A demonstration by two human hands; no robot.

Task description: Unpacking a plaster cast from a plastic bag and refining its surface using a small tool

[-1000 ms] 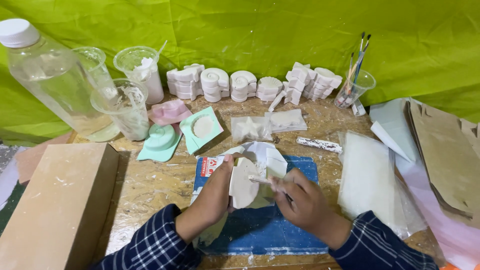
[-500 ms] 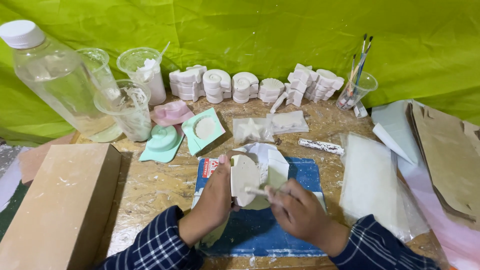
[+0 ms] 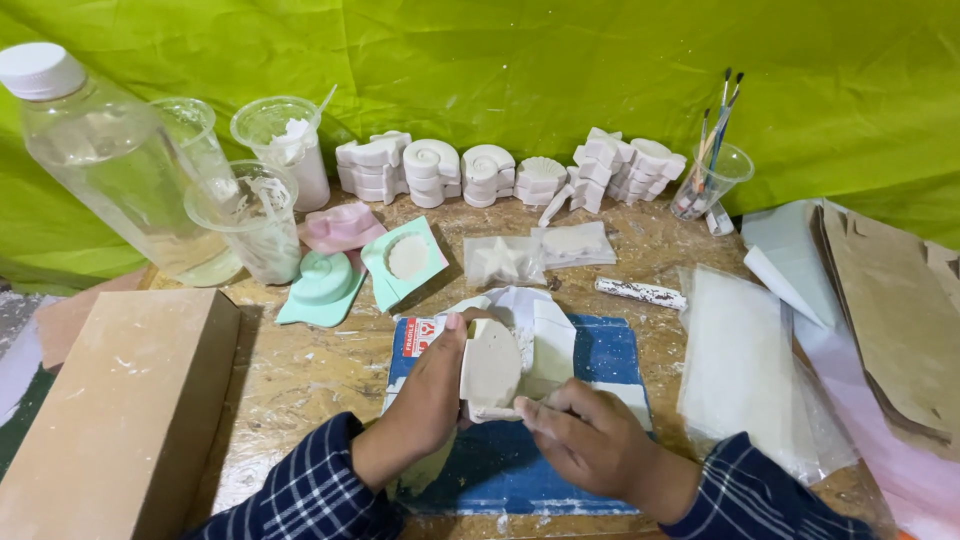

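L hand (image 3: 432, 385): my fingers curled round the cast (image 3: 490, 365), gripping its left edge, thumb up top. R hand (image 3: 590, 435): fingertips pinched at cast's bottom edge. Cast: off-white oval slab, upright, flat back facing me, above blue mat (image 3: 520, 460), mid-table.

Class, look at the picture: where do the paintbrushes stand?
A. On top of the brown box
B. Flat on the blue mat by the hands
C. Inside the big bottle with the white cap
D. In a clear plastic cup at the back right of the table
D: the paintbrushes stand bristles up in a clear plastic cup at the back right of the table, beside the row of white plaster casts.
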